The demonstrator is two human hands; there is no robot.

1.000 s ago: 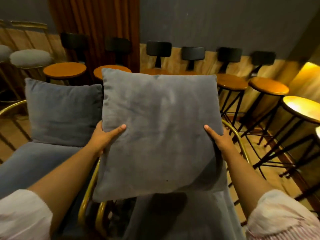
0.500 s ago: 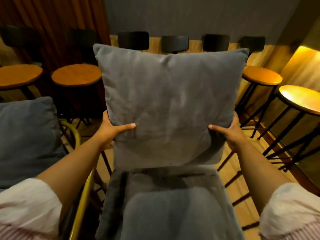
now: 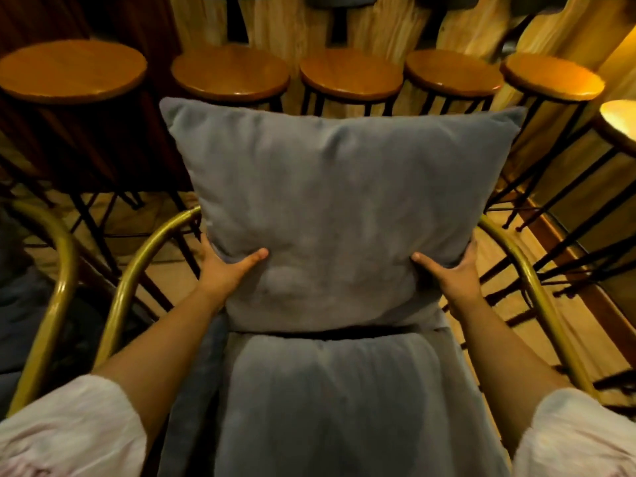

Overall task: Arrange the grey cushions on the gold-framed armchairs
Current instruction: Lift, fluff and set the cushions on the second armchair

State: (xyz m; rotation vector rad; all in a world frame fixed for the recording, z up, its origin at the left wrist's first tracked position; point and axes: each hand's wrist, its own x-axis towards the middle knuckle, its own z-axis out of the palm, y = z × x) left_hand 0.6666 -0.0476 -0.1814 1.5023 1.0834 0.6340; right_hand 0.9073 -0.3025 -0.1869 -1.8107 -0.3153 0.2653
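Note:
A square grey cushion [image 3: 337, 201] stands upright at the back of the grey seat pad [image 3: 330, 401] of a gold-framed armchair. My left hand [image 3: 225, 268] grips its lower left edge, thumb on the front face. My right hand [image 3: 454, 270] grips the lower right edge the same way. The cushion's bottom edge rests on or just above the seat pad. The chair's gold arms curve at the left [image 3: 137, 280] and at the right [image 3: 537, 297] of the seat. The chair's backrest is hidden behind the cushion.
A second gold-framed armchair [image 3: 55, 290] stands close on the left, mostly out of view. Several round wooden bar stools [image 3: 351, 72] with black legs line the wooden wall behind the chair. More stools [image 3: 550, 77] crowd the right side. Wooden floor shows between the legs.
The cushion has come down from chest height and moved back onto the armchair's seat. My view has tilted down and moved right, so the left chair's cushion has left the frame.

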